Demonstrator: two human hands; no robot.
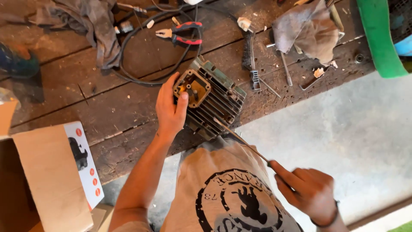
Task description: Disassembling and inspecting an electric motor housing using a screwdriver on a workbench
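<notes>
left hand (170,109) clamps the finned engine block (211,99), probably heavy, rigid metal (sharp fins); right hand (307,189) grips a thin rod (240,139) poking under it.

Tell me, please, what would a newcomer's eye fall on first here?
A finned engine cylinder at the edge of the wooden workbench, gripped by the left hand. The right hand holds a thin rod whose tip reaches the fins. Red-handled pliers lie behind, on a black cable.
</notes>
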